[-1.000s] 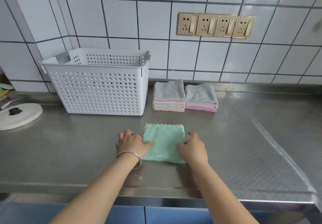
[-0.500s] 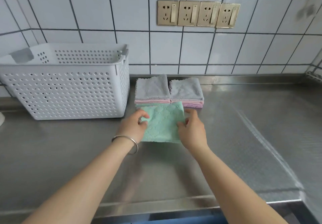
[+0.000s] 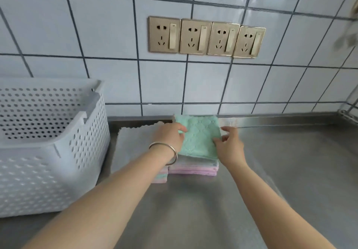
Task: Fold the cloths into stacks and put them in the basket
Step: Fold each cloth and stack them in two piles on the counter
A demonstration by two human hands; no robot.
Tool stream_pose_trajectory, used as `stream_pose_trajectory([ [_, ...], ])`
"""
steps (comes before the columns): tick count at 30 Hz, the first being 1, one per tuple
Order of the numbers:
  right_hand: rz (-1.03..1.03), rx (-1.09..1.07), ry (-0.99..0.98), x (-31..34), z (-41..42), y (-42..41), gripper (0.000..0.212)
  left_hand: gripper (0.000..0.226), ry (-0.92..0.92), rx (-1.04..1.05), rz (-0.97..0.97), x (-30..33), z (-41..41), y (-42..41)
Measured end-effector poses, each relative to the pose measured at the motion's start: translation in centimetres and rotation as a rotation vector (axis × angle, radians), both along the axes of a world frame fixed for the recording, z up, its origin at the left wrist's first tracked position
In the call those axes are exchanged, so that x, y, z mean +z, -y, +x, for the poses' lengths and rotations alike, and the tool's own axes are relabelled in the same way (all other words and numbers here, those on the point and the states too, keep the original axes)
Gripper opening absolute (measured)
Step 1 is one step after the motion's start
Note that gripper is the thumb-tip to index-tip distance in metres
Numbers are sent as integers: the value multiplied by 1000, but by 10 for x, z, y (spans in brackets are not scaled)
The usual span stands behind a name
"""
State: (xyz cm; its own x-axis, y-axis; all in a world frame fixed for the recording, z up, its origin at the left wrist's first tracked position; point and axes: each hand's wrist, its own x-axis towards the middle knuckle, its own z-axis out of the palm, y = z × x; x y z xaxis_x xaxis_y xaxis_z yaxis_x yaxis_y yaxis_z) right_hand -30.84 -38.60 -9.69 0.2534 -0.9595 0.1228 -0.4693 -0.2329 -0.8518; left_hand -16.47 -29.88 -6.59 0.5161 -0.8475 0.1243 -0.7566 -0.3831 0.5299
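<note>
A folded mint-green cloth [image 3: 199, 136] lies on top of the right stack of folded cloths [image 3: 193, 169], near the back wall. My left hand [image 3: 170, 136] pinches its left edge. At the cloth's right edge my right hand [image 3: 229, 146] pinches it too. A second stack, topped by a grey cloth [image 3: 133, 144], stands just left of it, partly hidden by my left forearm. The white perforated basket [image 3: 58, 151] stands at the left, with nothing visible inside it.
The steel counter [image 3: 280, 171] runs to the right and toward me. A white tiled wall with a row of gold sockets [image 3: 206, 37] rises behind the stacks. A wire rack corner [image 3: 350, 111] shows at the far right edge.
Both hands lifted the green cloth from the counter's front and carried it back onto the right stack. The view moved closer and to the right.
</note>
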Motion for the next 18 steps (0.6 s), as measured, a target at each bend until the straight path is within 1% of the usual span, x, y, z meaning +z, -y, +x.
stream_pose_trajectory([
  [2, 44, 5, -7, -5, 7, 14, 37, 31, 29, -9, 78, -1, 5, 9],
  [6, 150, 53, -107, -7, 17, 19, 38, 30, 1, -9, 222, -7, 13, 16],
  [9, 233, 52, -156, -7, 20, 18, 39, 29, 52, -17, 326, -9, 16, 17],
  [15, 429, 50, -272, -10, 15, 16, 40, 28, 115, 26, 438, -9, 13, 22],
  [18, 466, 40, -331, -9, 16, 17, 41, 30, 158, 72, 475, -13, 14, 24],
])
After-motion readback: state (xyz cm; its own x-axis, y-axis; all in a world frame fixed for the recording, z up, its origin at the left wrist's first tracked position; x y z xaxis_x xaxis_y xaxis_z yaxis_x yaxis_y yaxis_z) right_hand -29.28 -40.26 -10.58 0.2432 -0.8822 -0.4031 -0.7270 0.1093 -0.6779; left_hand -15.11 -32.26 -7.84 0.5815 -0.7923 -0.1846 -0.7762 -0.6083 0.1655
